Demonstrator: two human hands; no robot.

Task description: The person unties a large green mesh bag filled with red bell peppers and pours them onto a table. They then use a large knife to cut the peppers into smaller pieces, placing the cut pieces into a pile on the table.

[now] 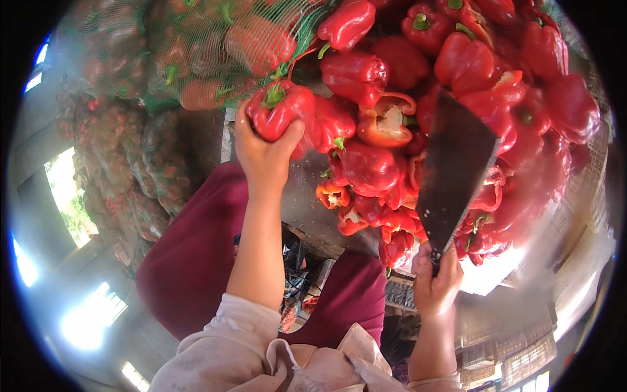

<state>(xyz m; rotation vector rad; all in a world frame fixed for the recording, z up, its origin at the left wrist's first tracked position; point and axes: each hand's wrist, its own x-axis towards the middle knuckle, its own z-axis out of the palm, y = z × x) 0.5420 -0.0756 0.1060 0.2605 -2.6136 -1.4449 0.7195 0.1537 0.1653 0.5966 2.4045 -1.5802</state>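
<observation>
My left hand (267, 147) grips a whole red bell pepper (286, 115), its green stem facing up. Another red pepper (333, 122) lies right beside it. In my right hand (438, 284) is a cleaver (453, 166) with a broad dark blade, held by the handle with the blade pointing away from me. The blade hides part of a large pile of red bell peppers (370, 166). A cut pepper half (387, 120) with its pale core exposed lies in the pile between my hands. Smaller cut pieces (333, 194) sit nearer to me.
Green mesh sacks (196, 49) full of peppers stand at the far left, with more filled sacks (137, 166) behind. The metal work surface (308, 196) carries scattered seeds. Plastic crates (529, 353) stand at the lower right. My knees (196, 269) flank the surface's near edge.
</observation>
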